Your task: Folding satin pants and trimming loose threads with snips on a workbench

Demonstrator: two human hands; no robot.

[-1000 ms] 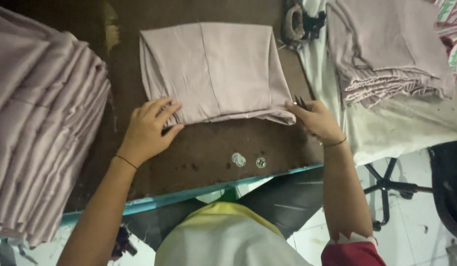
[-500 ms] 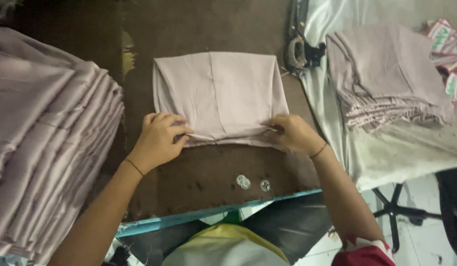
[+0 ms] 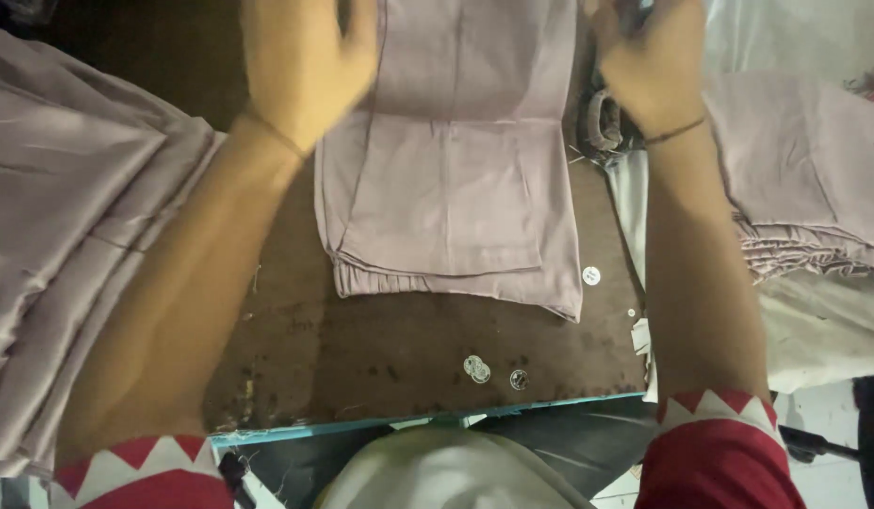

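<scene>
A pale mauve folded garment lies lengthwise on the dark brown table, its gathered hem toward me. My left hand is stretched out over the garment's far left edge, blurred, with the fingertips cut off by the top of the frame. My right hand reaches to the far right edge of the garment, also partly out of frame. Whether either hand grips the cloth is unclear. Both wrists carry a thin band, and red-and-white sleeves show near me.
A tall stack of the same mauve cloth fills the left side. A lower stack rests on white fabric at the right. Small round metal pieces and a white button lie near the table's front edge.
Both hands have left the garment's near edge and reached forward to its far part. The garment now lies longer toward me, and the view has shifted closer.
</scene>
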